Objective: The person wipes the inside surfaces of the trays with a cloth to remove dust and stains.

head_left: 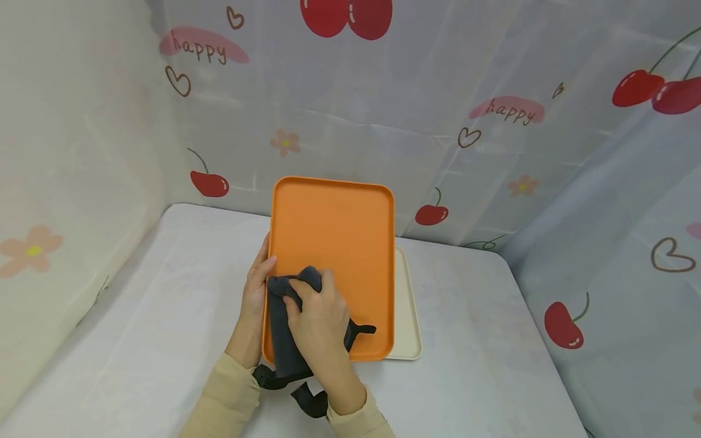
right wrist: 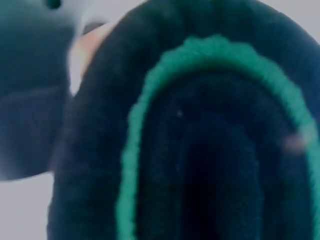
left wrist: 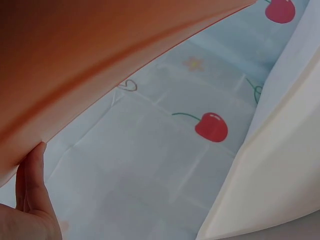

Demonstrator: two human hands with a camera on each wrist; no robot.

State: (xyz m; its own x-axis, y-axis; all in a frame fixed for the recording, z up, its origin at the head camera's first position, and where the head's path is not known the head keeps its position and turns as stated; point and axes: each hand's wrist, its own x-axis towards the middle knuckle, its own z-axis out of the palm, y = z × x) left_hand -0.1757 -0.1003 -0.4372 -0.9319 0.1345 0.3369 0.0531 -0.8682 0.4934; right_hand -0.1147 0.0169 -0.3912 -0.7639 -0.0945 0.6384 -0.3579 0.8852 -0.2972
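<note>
An orange tray (head_left: 339, 231) is held up at a tilt, its inner face towards the head camera. My left hand (head_left: 254, 298) grips its left edge, thumb at the front rim; in the left wrist view the fingers (left wrist: 36, 175) touch its underside. My right hand (head_left: 320, 316) pinches a bunched dark grey cloth (head_left: 285, 340) over the tray's lower left part. Up close in the right wrist view, the cloth (right wrist: 100, 150) shows as blurred dark folds with a green band. The cloth hides the tray's lower left corner.
A cream tray (head_left: 405, 316) lies on the white table (head_left: 471, 328) behind the orange one, mostly covered by it. Black straps (head_left: 312, 403) hang near the wrists. A printed curtain (head_left: 350, 91) stands behind the table and at both sides.
</note>
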